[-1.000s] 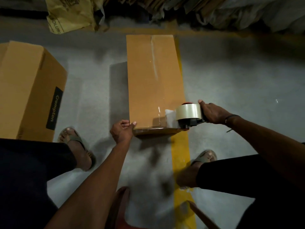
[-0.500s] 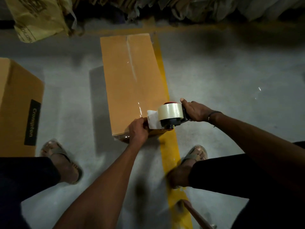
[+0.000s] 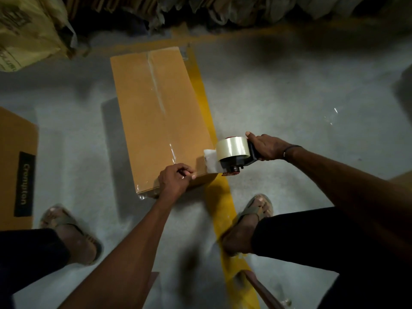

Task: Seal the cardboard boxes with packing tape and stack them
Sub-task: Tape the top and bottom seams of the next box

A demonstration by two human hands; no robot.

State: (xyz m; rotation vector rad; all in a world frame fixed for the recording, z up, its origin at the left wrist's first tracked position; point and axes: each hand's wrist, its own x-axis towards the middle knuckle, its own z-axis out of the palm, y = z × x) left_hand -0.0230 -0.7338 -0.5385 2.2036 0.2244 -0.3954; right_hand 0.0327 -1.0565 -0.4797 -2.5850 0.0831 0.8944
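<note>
Right hand [image 3: 266,148], grip clamped round the handle of a black tape dispenser [image 3: 236,161] carrying a clear packing-tape roll [image 3: 231,148], just right of a long brown cardboard box [image 3: 160,117] on the grey concrete floor [image 3: 289,97]. Left hand [image 3: 175,180], fingers curled, pinches the tape at the box's near edge.
</note>
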